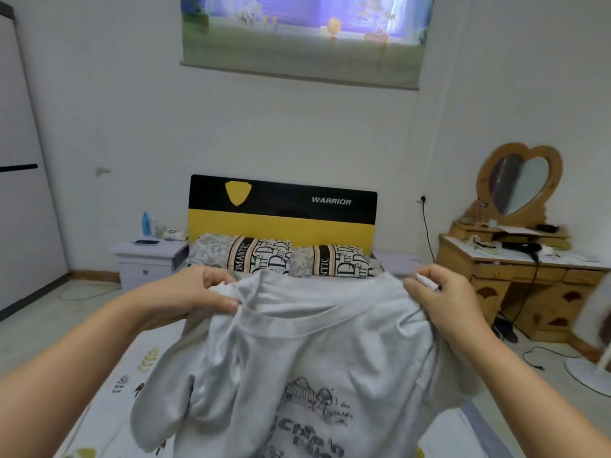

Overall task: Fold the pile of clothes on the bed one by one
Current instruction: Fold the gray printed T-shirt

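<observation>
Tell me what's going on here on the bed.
A person is holding up a light grey T-shirt over the bed. The left hand and the right hand each grip it at a shoulder, on either side of the neckline. Its printed front faces the camera and it hangs unfolded. Two patterned pillows lie against the headboard.

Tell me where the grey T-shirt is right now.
In the head view, the grey T-shirt hangs centre frame above the bed, its shoulders gripped by the left hand and right hand.
</observation>
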Demonstrator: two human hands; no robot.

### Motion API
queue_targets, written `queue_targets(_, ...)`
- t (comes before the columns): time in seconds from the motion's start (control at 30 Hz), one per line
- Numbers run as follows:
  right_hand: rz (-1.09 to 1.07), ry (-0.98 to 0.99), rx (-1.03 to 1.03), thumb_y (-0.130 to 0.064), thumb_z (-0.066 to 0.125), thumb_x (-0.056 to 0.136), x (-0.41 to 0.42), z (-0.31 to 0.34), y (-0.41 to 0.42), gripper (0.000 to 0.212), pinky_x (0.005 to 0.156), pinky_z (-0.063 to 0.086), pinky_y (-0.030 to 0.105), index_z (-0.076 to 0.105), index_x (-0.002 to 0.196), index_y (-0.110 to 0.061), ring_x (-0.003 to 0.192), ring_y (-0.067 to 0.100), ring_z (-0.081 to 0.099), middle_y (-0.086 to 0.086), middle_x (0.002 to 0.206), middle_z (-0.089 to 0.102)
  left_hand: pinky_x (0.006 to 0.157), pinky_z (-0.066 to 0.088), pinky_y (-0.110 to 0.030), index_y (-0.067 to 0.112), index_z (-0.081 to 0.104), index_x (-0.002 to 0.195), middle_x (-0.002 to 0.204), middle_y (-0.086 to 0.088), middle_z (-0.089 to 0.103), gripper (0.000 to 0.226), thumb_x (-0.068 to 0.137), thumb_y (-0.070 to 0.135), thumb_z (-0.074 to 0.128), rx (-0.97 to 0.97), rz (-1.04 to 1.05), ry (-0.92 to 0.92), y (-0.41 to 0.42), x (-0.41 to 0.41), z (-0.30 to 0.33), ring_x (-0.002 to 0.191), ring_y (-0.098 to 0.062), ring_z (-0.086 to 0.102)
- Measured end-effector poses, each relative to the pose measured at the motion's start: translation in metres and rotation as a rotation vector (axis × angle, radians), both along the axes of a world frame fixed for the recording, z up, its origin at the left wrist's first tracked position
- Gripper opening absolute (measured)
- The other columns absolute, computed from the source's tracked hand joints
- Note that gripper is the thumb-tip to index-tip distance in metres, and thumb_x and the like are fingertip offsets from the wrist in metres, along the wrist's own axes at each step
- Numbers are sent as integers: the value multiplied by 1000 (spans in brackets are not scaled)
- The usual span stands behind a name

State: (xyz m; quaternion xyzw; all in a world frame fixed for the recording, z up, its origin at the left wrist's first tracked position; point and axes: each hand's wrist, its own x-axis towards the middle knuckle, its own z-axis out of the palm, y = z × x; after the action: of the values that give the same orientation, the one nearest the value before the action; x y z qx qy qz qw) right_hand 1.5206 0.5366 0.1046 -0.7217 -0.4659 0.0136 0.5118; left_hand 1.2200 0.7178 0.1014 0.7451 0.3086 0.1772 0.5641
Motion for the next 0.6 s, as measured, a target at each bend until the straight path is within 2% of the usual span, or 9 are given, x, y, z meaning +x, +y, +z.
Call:
queue_targets(0.07,-8,-46,-51,-11,64,86,6,-4,-3,20,56,36,25,59,67,-15,63,10,50,0,65,59,59,49,-27,8,65,72,72,-9,69,22,66,22,81,162,131,57,1,-2,-1,66,-21,63)
queue_targets(0.13,-16,-88,-133,-10,64,87,11,-10,-6,25,58,37,25,57,64,-17,63,11,50,1,66,59,53,40,-24,8,61,69,60,-4,64,19,84,17,68,249,289,7,4,-3,-3,59,-17,56)
queue_targets(0.2,18,-153,-244,-14,62,88,12,-17,-9,26,61,38,27,56,65,-23,67,13,52,-4,69,59,55,37,-24,12,60,64,60,-5,61,27,89,21,60,199,365,-114,5,-3,-1,60,-17,54)
queue_targets(0.27,94,-240,-377,-28,61,88,6,-24,-12,20,64,37,27,57,68,-31,73,15,52,-8,77,54,54,41,-23,17,60,59,60,-4,61,33,91,21,56,144,377,-227,2,2,4,56,-15,55)
queue_targets(0.33,178,-290,-492,-44,65,80,-2,-30,-15,12,64,36,26,62,71,-38,79,11,52,-8,82,52,47,43,-17,13,59,63,54,0,60,30,92,18,54,181,412,-284,2,8,9,48,-8,54)
queue_targets(0.43,267,-397,-663,-54,70,70,-9,-39,-17,17,63,36,26,59,62,-44,73,7,49,-8,79,50,46,43,-15,15,59,61,53,2,59,32,93,18,54,234,469,-329,3,12,14,47,-6,52)
queue_targets(0.53,206,-449,-626,-43,65,80,-10,-49,-16,32,63,36,28,50,53,-35,71,10,50,-7,74,49,55,41,-24,18,61,59,67,-8,59,35,93,21,54,259,504,-304,5,9,13,58,-14,52)
queue_targets(0.6,111,-421,-512,-41,61,83,-8,-48,-16,29,74,35,31,52,56,-37,86,10,48,-13,84,51,48,36,-20,11,58,68,63,-6,54,29,95,20,51,301,511,-268,5,9,11,51,-9,47)
